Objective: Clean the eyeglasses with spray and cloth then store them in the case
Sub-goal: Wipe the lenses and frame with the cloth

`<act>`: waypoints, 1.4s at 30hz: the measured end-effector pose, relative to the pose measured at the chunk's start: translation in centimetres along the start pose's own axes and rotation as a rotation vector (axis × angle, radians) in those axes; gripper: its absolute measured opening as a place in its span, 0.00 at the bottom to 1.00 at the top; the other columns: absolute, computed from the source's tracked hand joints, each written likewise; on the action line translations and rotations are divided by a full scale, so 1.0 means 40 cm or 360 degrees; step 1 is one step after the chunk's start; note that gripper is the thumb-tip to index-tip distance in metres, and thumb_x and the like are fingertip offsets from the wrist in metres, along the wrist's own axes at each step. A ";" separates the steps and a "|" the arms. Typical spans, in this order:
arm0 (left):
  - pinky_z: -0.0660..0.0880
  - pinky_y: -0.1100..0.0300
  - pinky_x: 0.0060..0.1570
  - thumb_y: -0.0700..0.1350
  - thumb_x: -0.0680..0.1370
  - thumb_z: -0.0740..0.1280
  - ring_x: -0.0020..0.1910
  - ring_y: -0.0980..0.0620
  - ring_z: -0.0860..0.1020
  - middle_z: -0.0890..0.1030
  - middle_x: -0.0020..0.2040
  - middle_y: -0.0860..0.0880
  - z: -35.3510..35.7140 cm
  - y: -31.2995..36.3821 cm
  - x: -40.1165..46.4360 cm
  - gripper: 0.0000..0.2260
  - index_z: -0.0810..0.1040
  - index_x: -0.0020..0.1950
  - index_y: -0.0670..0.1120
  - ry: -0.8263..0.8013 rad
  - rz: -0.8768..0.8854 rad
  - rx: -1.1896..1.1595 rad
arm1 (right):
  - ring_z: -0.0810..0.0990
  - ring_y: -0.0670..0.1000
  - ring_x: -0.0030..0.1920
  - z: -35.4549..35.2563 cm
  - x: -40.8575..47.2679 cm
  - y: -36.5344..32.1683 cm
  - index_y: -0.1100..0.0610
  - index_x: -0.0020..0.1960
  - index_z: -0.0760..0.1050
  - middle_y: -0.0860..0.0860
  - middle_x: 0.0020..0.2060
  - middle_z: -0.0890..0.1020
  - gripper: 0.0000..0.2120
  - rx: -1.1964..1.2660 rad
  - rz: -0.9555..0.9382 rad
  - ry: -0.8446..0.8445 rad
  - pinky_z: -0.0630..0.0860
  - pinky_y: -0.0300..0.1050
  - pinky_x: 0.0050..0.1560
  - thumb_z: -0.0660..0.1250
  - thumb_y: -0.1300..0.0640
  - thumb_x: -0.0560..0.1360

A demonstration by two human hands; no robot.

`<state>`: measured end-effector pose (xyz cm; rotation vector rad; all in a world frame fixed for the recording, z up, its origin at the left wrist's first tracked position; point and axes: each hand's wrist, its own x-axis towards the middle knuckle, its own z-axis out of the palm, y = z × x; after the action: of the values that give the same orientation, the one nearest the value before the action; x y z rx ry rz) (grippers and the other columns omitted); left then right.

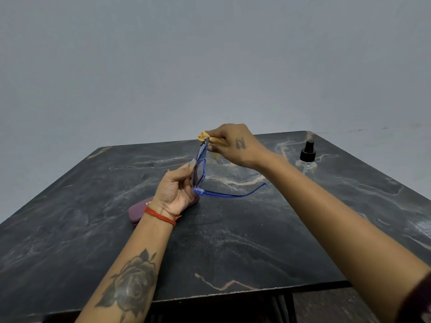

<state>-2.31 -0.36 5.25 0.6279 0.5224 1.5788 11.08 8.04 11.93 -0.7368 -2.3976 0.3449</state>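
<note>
Head view: blue-framed eyeglasses (pixel 200 170) held edge-on above mid-table, one temple jutting toward the right of the frame. Gripped at the lower lens rim by the left hand (pixel 175 191), fingers curled round the frame. Pinched at the upper lens through a yellow cloth (pixel 203 136) by the right hand (pixel 233 145). Maroon case (pixel 140 212) lying shut on the dark marble table (pixel 233 241) beneath the left wrist; spray bottle (pixel 307 157) standing well apart, right of centre. Likely risks: twisting the frame with opposed grips, smearing from bare fingertips touching a lens.
</note>
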 end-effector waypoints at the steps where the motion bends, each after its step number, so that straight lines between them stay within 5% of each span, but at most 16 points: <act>1: 0.76 0.65 0.24 0.37 0.42 0.83 0.26 0.54 0.80 0.81 0.31 0.44 0.001 0.000 0.000 0.25 0.83 0.36 0.37 0.0003 0.0004 0.0009 | 0.79 0.52 0.50 -0.001 0.002 0.000 0.58 0.57 0.80 0.55 0.49 0.83 0.11 0.0029 0.0029 -0.0025 0.75 0.46 0.52 0.67 0.58 0.76; 7: 0.76 0.64 0.23 0.38 0.44 0.84 0.26 0.54 0.80 0.81 0.30 0.45 0.003 -0.003 -0.003 0.23 0.82 0.35 0.38 -0.0050 -0.0046 0.0039 | 0.70 0.41 0.31 -0.024 -0.009 0.018 0.57 0.48 0.80 0.43 0.31 0.75 0.06 -0.0017 -0.0009 -0.0022 0.62 0.34 0.31 0.68 0.55 0.74; 22: 0.76 0.65 0.24 0.37 0.39 0.83 0.26 0.54 0.81 0.81 0.30 0.44 -0.001 0.006 0.003 0.26 0.83 0.34 0.38 0.0088 0.0095 -0.0040 | 0.67 0.45 0.29 -0.070 -0.084 0.104 0.48 0.37 0.74 0.46 0.27 0.72 0.07 -0.0078 0.0256 -0.0267 0.61 0.40 0.31 0.69 0.53 0.74; 28: 0.76 0.65 0.24 0.39 0.37 0.83 0.28 0.54 0.81 0.83 0.30 0.47 -0.003 0.005 0.009 0.25 0.83 0.32 0.39 0.0125 0.0181 -0.0011 | 0.70 0.50 0.33 -0.078 -0.110 0.128 0.65 0.44 0.80 0.60 0.34 0.77 0.12 0.0031 0.0404 -0.0122 0.64 0.45 0.36 0.70 0.55 0.72; 31: 0.77 0.65 0.26 0.40 0.37 0.83 0.29 0.55 0.82 0.84 0.32 0.48 -0.012 0.007 0.014 0.25 0.83 0.31 0.41 0.0121 0.0238 -0.0018 | 0.75 0.51 0.36 -0.080 -0.128 0.136 0.63 0.43 0.79 0.58 0.35 0.78 0.10 0.0120 0.0459 0.0080 0.71 0.41 0.33 0.71 0.55 0.72; 34: 0.79 0.64 0.30 0.40 0.39 0.84 0.33 0.55 0.83 0.85 0.35 0.47 -0.026 0.009 0.025 0.25 0.84 0.34 0.42 0.0106 0.0285 -0.0062 | 0.79 0.48 0.40 -0.073 -0.157 0.131 0.56 0.51 0.76 0.51 0.42 0.79 0.10 0.0315 0.0562 0.0422 0.74 0.35 0.33 0.72 0.55 0.71; 38: 0.80 0.62 0.34 0.39 0.50 0.82 0.36 0.54 0.84 0.85 0.37 0.46 -0.025 0.007 0.031 0.20 0.83 0.39 0.42 0.0150 0.0319 -0.0042 | 0.81 0.44 0.41 -0.047 -0.211 0.102 0.52 0.46 0.75 0.48 0.41 0.82 0.10 0.0579 0.0473 0.0751 0.80 0.43 0.40 0.74 0.57 0.69; 42: 0.79 0.65 0.31 0.41 0.66 0.66 0.35 0.56 0.83 0.84 0.35 0.49 -0.005 -0.001 0.027 0.07 0.76 0.43 0.43 0.0247 0.0383 0.0077 | 0.81 0.42 0.37 0.001 -0.275 0.065 0.52 0.41 0.79 0.46 0.37 0.83 0.10 0.0586 0.0301 0.0366 0.77 0.37 0.38 0.77 0.62 0.65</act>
<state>-2.47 0.72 5.15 0.6258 0.6197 1.8573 19.49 3.79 5.68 -0.7839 -1.9788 0.7166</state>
